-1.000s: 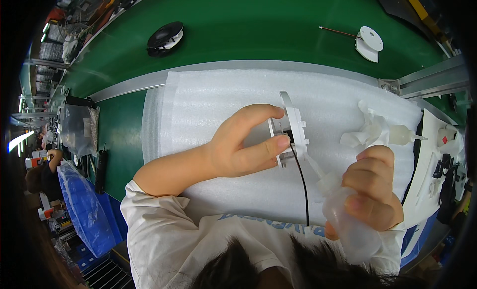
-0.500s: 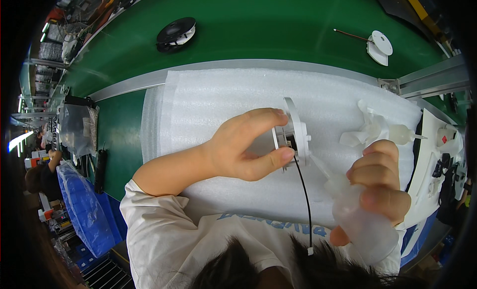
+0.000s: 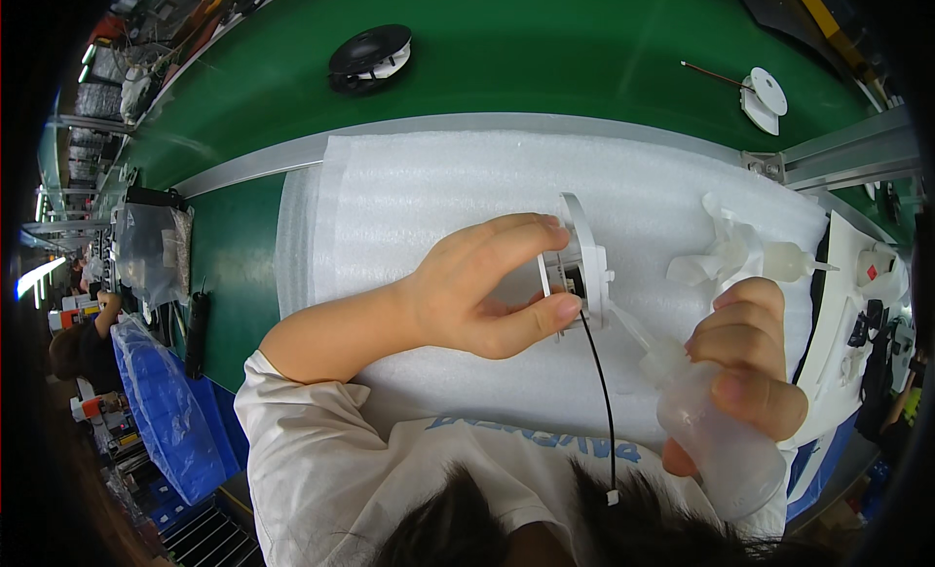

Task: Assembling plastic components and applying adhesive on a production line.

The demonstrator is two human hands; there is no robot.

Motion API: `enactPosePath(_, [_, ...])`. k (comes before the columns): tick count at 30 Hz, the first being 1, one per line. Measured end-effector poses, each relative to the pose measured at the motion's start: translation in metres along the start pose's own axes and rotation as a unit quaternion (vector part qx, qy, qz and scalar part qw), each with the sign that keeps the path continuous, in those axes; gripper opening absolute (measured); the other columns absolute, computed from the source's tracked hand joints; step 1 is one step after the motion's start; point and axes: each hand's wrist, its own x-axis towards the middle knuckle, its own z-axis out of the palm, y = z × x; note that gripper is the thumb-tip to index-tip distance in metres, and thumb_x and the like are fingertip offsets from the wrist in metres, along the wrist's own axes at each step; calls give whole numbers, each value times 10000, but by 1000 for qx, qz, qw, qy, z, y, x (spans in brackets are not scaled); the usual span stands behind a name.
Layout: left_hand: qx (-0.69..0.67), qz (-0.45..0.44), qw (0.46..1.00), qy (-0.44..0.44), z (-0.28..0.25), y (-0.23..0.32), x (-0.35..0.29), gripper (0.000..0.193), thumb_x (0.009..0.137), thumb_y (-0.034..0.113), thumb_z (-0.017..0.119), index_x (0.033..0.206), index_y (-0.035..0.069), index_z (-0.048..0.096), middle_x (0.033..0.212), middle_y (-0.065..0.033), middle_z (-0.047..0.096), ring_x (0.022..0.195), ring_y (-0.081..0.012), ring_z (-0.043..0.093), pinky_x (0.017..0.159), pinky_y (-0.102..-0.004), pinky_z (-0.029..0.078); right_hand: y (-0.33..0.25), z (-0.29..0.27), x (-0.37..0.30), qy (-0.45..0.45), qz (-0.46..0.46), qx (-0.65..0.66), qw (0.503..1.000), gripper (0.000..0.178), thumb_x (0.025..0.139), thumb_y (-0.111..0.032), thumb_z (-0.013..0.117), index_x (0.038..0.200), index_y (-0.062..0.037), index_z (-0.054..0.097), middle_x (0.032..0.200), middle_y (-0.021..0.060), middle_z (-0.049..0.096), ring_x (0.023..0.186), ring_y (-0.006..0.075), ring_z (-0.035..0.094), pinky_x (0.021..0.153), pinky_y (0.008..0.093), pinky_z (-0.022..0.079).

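Held on edge between the thumb and fingers of my left hand (image 3: 487, 284) is a round white plastic part (image 3: 587, 255). A thin black cable (image 3: 606, 401) hangs from it and ends in a small white connector. My right hand (image 3: 745, 362) is wrapped round a translucent squeeze bottle (image 3: 726, 445). The bottle tilts so that its narrow nozzle (image 3: 631, 325) points up and left, its tip at or very near the lower right side of the white part. Whether the tip touches, I cannot tell.
White foam sheet (image 3: 438, 177) covers the work surface. A second nozzle bottle (image 3: 787, 262) lies at right beside crumpled white tissue (image 3: 716, 250). On the green belt (image 3: 555, 51) beyond sit a black round part (image 3: 372, 56) and a white part with a wire (image 3: 767, 92).
Both parts on the green belt have shifted to the right. My hands, the white part and the bottle have moved only very slightly right.
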Motion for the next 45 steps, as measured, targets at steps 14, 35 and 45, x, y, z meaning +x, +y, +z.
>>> enactPosePath(14, [-6,-49,999,-9,-24,-8,-7,321,692,70,699,982,25,570,1029,-210,512,797,-318,578,656,-352,512,4,29,13,74,-64,-5,995,365,740,-381,648,889,-87,492,651,38,491,515,157,417,556,315,349])
enactPosePath(35, [-7,-86,996,13,-65,-20,-23,745,518,132,775,1170,72,419,1046,-147,544,880,-262,567,753,-313,465,-2,71,34,61,-55,-35,996,316,770,-390,615,929,-151,481,659,10,482,532,139,428,563,303,360])
enactPosePath(45, [-236,-321,917,-12,-83,-12,-22,683,603,115,762,1131,33,337,945,-100,584,833,-140,565,741,-285,435,-5,81,39,70,-72,-29,995,314,773,-412,609,950,-185,483,680,-9,464,569,137,428,602,314,359])
